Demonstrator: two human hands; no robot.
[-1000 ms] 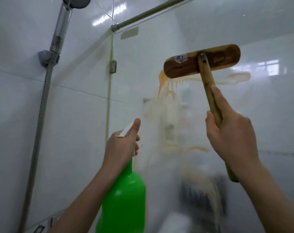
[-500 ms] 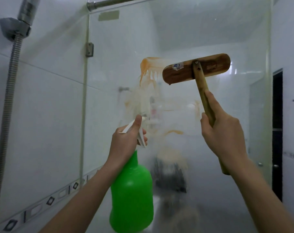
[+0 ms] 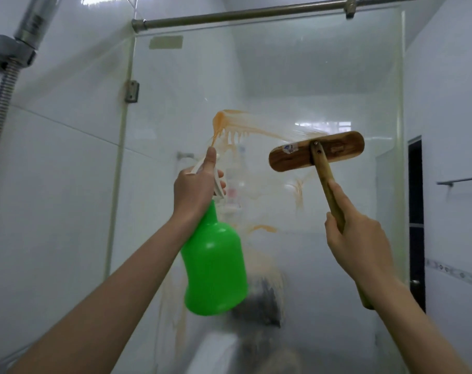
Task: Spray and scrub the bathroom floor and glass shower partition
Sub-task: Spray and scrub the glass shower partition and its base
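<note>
Moved since the earlier frame: your wooden scrub brush (image 3: 316, 155) sits lower on the glass shower partition (image 3: 270, 76), right hand (image 3: 359, 244) closed round its handle. Left hand (image 3: 195, 188) grips the green spray bottle (image 3: 213, 268), raised near the orange streak (image 3: 229, 125). Risk: wet residue running down unscrubbed; a slick handle could slip.

Glass partition (image 3: 324, 76) clear, glossy, smeared with orange streaks. In front of it: spray bottle (image 3: 214, 268) smooth shiny green plastic; scrub brush (image 3: 316, 155) varnished dark wood, handle paler. Above: rail (image 3: 243, 16) brushed metal. Left: wall tiles (image 3: 54, 157) glossy white.
</note>
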